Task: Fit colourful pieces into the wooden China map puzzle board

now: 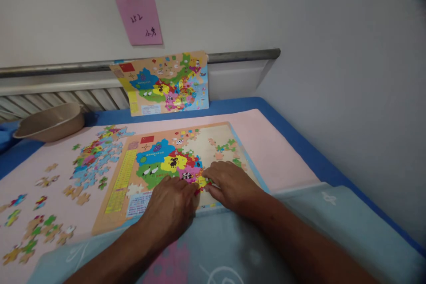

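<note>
A partly assembled map jigsaw puzzle point(156, 177) lies in its flat tray, colourful on the left and middle, with bare backing point(213, 135) at the upper right. My right hand point(231, 184) is over the middle of the puzzle, thumb and fingers pinched on a small puzzle piece point(207, 184) that they mostly cover. Just left of it, my left hand point(173, 202) rests on the lower part, fingers curled and pressed together near the pink and yellow pieces. What lies under those fingertips is hidden. Several loose pieces point(229, 144) sit on the bare backing.
Many loose pieces point(95, 159) are heaped left of the tray, with another group point(40, 233) at the near left. A beige basin point(49, 122) stands at the back left. A printed map sheet point(166, 84) leans against the metal rail point(242, 56). Blue-green cloth point(299, 213) covers the near edge.
</note>
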Motion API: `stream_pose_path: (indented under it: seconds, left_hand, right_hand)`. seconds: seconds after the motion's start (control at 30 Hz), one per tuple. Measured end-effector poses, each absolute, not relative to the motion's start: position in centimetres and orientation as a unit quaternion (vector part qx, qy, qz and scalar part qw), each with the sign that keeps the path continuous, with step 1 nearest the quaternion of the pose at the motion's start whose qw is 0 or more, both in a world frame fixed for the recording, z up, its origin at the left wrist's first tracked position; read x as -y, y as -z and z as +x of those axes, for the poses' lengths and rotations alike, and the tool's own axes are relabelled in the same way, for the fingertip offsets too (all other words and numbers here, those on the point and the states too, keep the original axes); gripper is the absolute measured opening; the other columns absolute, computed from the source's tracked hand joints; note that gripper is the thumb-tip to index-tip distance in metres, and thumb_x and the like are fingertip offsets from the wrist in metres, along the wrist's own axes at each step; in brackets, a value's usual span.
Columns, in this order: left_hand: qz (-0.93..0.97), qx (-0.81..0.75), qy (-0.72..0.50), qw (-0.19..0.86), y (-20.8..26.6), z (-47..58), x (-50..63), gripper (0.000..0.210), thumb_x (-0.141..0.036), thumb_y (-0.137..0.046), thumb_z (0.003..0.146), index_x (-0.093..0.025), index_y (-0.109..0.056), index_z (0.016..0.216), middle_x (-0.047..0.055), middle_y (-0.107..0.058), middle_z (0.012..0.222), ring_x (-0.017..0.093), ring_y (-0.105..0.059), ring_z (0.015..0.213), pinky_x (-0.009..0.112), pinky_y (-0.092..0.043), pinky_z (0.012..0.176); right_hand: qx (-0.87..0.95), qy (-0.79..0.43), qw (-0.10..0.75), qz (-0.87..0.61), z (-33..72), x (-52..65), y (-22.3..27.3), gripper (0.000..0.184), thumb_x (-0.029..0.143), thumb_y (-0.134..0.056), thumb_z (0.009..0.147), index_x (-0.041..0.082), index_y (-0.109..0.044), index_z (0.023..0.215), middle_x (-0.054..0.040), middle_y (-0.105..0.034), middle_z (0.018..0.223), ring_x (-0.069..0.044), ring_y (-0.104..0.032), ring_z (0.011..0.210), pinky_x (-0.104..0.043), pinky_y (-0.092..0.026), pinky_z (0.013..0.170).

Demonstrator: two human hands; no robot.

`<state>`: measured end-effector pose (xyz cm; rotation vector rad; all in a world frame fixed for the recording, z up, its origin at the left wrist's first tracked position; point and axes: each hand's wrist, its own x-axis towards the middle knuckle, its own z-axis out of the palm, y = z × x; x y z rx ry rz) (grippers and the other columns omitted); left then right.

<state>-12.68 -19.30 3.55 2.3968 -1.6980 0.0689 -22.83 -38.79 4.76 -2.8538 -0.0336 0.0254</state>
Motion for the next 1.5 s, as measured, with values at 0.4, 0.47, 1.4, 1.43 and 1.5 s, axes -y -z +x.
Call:
stream_pose_path:
  seconds: [0.4, 0.47, 1.4, 1.43, 1.5]
  left_hand:
    - [0.768, 0.638, -0.045, -0.026, -5.0, -13.8, 21.1, 0.013, -0.012, -0.06, 0.087, -0.015, -0.072, 0.091, 0.01, -0.075, 0.084, 0.03, -0.07, 0.08, 0.045, -0.049, 0.077]
    - [0.795, 0.606, -0.025, 0.0, -5.1, -13.7, 20.8, 0.015, -0.016, -0.058, 0.091, -0.017, -0.072, 0.093, 0.009, -0.075, 0.082, 0.029, -0.07, 0.079, 0.044, -0.047, 0.077]
    - [0.728, 0.63, -0.179, 0.203, -2.5, -17.7, 14.9, 0.017, -0.011, -0.052, 0.095, -0.016, -0.061, 0.108, 0.0, -0.066, 0.071, 0.021, -0.067, 0.064, 0.042, -0.056, 0.065]
    - [0.729, 0.627, -0.182, 0.206, -2.3, -17.6, 14.8, 0.017, -0.012, -0.052, 0.095, -0.016, -0.061, 0.109, 0.0, -0.068, 0.072, 0.021, -0.068, 0.065, 0.042, -0.057, 0.068]
    - [0.732, 0.621, -0.183, 0.211, -2.1, -17.4, 14.8, 0.018, -0.012, -0.051, 0.096, -0.015, -0.062, 0.11, 0.002, -0.071, 0.076, 0.021, -0.069, 0.067, 0.043, -0.058, 0.072]
  right_hand:
    - [0.01, -0.011, 0.135, -0.991, -22.7, 38.6, -5.1, 0.014, 0.025, -0.072, 0.1, 0.018, -0.067, 0.11, -0.0065, -0.066, 0.107, -0.024, -0.056, 0.1, -0.034, -0.035, 0.083]
    - [0.009, -0.012, 0.135, -0.991, -22.7, 38.6, -5.1, 0.013, 0.023, -0.071, 0.1, 0.018, -0.067, 0.111, -0.0066, -0.067, 0.107, -0.024, -0.057, 0.101, -0.034, -0.035, 0.084]
    - [0.069, 0.003, 0.084, -0.994, -22.9, 37.5, -6.3, 0.02, 0.011, -0.061, 0.1, 0.018, -0.066, 0.083, -0.0033, -0.06, 0.087, -0.019, -0.05, 0.082, -0.033, -0.03, 0.073]
    - [0.075, 0.0, 0.076, -0.994, -23.0, 37.3, -6.4, 0.02, 0.01, -0.061, 0.1, 0.018, -0.065, 0.082, -0.0033, -0.06, 0.087, -0.019, -0.05, 0.081, -0.034, -0.03, 0.073]
    - [0.08, -0.006, 0.063, -0.995, -23.1, 37.1, -6.5, 0.02, 0.01, -0.062, 0.098, 0.019, -0.064, 0.081, -0.0031, -0.06, 0.086, -0.019, -0.048, 0.08, -0.035, -0.029, 0.072]
